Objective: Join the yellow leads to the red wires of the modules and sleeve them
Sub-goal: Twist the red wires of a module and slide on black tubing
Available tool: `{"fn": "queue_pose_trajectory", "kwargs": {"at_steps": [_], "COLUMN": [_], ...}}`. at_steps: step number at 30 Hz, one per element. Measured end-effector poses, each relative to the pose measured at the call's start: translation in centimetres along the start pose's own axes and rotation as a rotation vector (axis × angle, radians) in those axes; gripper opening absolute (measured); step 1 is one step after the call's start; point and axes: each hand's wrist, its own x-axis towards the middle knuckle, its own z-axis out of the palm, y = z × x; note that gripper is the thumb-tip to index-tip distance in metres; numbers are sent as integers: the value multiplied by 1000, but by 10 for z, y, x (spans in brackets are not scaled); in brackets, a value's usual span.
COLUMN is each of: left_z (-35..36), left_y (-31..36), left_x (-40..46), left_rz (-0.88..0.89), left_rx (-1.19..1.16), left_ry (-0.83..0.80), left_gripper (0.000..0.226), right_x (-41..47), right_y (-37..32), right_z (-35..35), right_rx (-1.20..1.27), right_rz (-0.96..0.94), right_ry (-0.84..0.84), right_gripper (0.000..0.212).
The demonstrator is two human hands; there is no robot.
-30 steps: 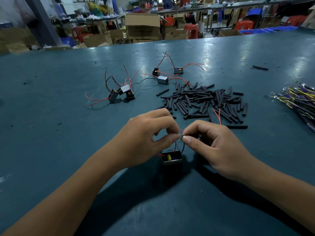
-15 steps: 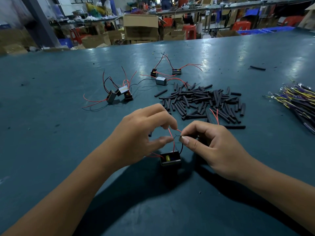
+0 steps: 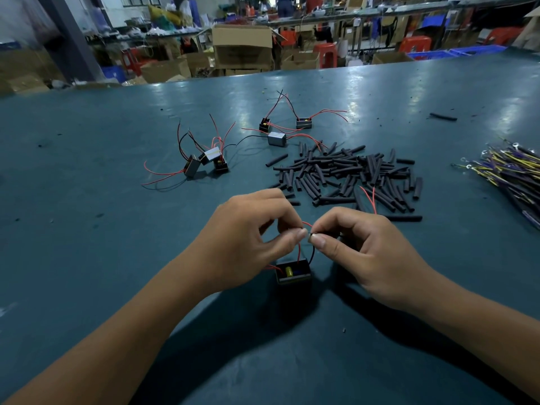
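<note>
A thin red wire [image 3: 299, 252] is being pinched between the curled left hand [image 3: 251, 232] and right hand [image 3: 371, 252], above the boxy black module [image 3: 293, 274] sitting on the smooth teal table [image 3: 87, 258]; stubby black sleeves [image 3: 344, 173] are being kept heaped behind.

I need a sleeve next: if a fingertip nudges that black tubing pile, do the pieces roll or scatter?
Likely scatter: the black tubing pieces lie loose and crisscrossed on the smooth table. Being short round tubes, they probably roll sideways. They look light, so pinch one.

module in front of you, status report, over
Left hand and right hand both pinching red wire above module. Sleeves untouched behind. Nothing in the way.
</note>
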Motion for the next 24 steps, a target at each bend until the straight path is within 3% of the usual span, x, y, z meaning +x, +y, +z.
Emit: {"fn": "queue_pose_trajectory", "kwargs": {"at_steps": [4, 6, 7, 9, 12, 18, 24], "left_z": [8, 7, 4, -6, -13, -7, -5], "left_y": [5, 5, 3, -2, -8, -4, -1], "left_x": [2, 3, 2, 0, 1, 1, 2], "left_rz": [-574, -677, -614, -319, 38, 215, 183], "left_rx": [-608, -714, -656, -311, 125, 270, 280], "left_ry": [-86, -137, -156, -176, -75, 5, 9], "left_gripper": [16, 13, 13, 8, 23, 14, 11], "right_x": [-1, -1, -1, -1, -1, -2, -3], "right_y": [0, 0, 0, 0, 1, -1, -1], "right_z": [1, 1, 0, 0, 0, -1, -1], "right_rx": [-24, -31, -36, -43, -21, 3, -9], "right_rz": [-15, -14, -12, -3, 16, 18, 5], "right_ry": [-1, 0, 4, 9, 7, -2, -1], "right_gripper": [4, 4, 4, 5, 7, 7, 5]}}
